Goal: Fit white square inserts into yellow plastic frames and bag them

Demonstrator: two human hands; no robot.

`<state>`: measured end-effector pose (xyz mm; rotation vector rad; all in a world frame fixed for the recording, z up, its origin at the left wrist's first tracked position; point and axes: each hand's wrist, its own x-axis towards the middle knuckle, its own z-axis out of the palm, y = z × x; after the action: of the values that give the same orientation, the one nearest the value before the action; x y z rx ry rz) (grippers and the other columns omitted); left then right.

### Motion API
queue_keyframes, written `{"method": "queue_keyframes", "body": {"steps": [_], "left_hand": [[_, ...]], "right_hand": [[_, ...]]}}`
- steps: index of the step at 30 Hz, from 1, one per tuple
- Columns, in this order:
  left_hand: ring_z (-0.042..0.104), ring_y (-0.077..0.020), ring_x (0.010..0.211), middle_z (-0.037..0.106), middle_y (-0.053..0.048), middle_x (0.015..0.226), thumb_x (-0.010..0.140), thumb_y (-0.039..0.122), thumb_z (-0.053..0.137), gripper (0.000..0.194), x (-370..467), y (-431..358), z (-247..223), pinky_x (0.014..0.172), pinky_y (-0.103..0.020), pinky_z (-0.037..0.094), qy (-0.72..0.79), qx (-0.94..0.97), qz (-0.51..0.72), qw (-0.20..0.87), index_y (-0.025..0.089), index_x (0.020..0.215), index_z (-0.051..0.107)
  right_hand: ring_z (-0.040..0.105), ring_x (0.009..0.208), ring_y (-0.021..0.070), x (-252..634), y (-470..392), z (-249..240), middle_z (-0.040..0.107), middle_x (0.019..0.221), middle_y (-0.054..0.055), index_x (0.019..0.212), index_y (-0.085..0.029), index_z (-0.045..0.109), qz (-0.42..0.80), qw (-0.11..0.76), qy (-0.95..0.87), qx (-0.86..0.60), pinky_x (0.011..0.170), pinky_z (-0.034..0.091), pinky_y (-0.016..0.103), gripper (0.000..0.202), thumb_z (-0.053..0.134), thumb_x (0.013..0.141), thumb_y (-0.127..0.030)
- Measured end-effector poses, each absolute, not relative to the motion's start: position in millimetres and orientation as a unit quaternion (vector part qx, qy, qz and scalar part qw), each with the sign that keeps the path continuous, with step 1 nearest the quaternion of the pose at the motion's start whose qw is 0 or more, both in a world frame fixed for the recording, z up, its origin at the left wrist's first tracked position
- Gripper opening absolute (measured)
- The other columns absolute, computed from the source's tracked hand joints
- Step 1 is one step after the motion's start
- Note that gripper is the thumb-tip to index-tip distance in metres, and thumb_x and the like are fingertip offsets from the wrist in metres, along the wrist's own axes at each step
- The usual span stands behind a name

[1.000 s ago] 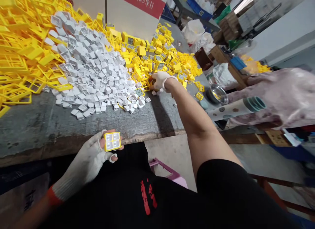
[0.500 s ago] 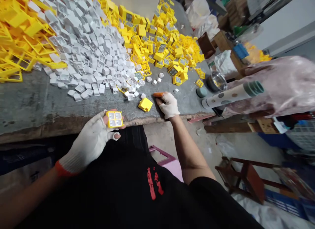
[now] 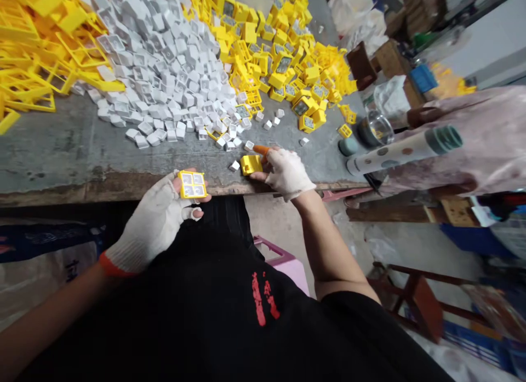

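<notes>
My left hand (image 3: 158, 215), in a white glove with bare fingertips, holds a yellow frame with four white squares (image 3: 193, 184) just off the table's front edge. On the table, my right hand (image 3: 283, 171), also gloved, has its thumb and fingers around the right side of a yellow block (image 3: 251, 164). An orange cover (image 3: 261, 149) shows on one of its fingers. A small white piece (image 3: 234, 166) lies left of the block. Beyond is a large heap of white pieces (image 3: 164, 69).
Yellow frames (image 3: 45, 47) pile up at the far left of the grey table (image 3: 74, 146). Yellow blocks (image 3: 283, 64) are heaped behind. A glass bowl (image 3: 376, 129) and a patterned cylinder (image 3: 405, 150) are at the right. A pink stool (image 3: 290, 264) stands below.
My right hand has closed on the yellow block, which is turned and slightly farther from the edge. A small white piece now shows left of it. The view has shifted; my left hand still holds its frame.
</notes>
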<state>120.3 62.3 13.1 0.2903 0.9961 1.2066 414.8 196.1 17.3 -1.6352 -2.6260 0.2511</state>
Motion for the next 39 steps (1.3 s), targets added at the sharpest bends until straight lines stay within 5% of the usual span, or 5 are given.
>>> {"method": "queue_keyframes", "body": {"steps": [6,11,15,33,39], "left_hand": [[0.080,-0.0255,0.083,0.084,-0.011,0.111,0.101,0.037,0.084,0.024,116.7,57.3,8.3,0.060,-0.030,0.059,0.425,0.122,0.542,0.715,0.019,0.117,0.080],[0.082,-0.0277,0.087,0.085,-0.014,0.119,0.102,0.033,0.084,0.027,121.2,55.3,18.1,0.059,-0.030,0.059,0.403,0.112,0.531,0.737,0.018,0.124,0.079],[0.085,-0.0335,0.110,0.083,-0.015,0.139,0.102,0.027,0.083,0.032,120.4,52.5,25.4,0.062,-0.030,0.063,0.383,0.110,0.538,0.743,0.021,0.133,0.078],[0.082,-0.0312,0.111,0.087,-0.010,0.122,0.092,0.038,0.095,0.046,106.5,41.9,16.6,0.093,-0.038,0.069,0.510,0.366,0.527,0.572,0.018,0.133,0.086],[0.080,-0.0285,0.106,0.086,-0.009,0.122,0.090,0.022,0.083,0.034,101.0,37.3,32.0,0.099,-0.039,0.065,0.567,0.519,0.489,0.413,0.018,0.125,0.082]], "right_hand": [[0.069,0.135,0.0468,404.6,195.3,35.7,0.081,0.147,0.018,0.151,-0.027,0.080,0.078,0.006,-0.880,-0.469,0.114,0.054,0.067,0.063,0.094,0.089,-0.031],[0.076,0.127,0.0436,374.5,160.2,52.8,0.082,0.142,0.013,0.154,-0.032,0.078,0.157,0.226,-0.898,-0.343,0.112,0.063,0.067,0.059,0.084,0.102,-0.059],[0.077,0.125,0.0431,344.2,140.3,57.8,0.083,0.140,0.009,0.153,-0.042,0.078,0.204,0.205,-0.908,-0.305,0.115,0.066,0.068,0.060,0.083,0.100,-0.070],[0.079,0.113,0.0313,320.2,118.7,21.0,0.085,0.126,0.010,0.148,-0.031,0.079,0.042,0.294,-0.926,-0.235,0.100,0.065,0.051,0.042,0.064,0.118,-0.057],[0.079,0.112,0.0310,314.0,121.9,13.7,0.081,0.124,0.009,0.137,-0.030,0.082,0.417,0.354,-0.776,-0.314,0.101,0.070,0.049,0.066,0.084,0.096,-0.082]]}}
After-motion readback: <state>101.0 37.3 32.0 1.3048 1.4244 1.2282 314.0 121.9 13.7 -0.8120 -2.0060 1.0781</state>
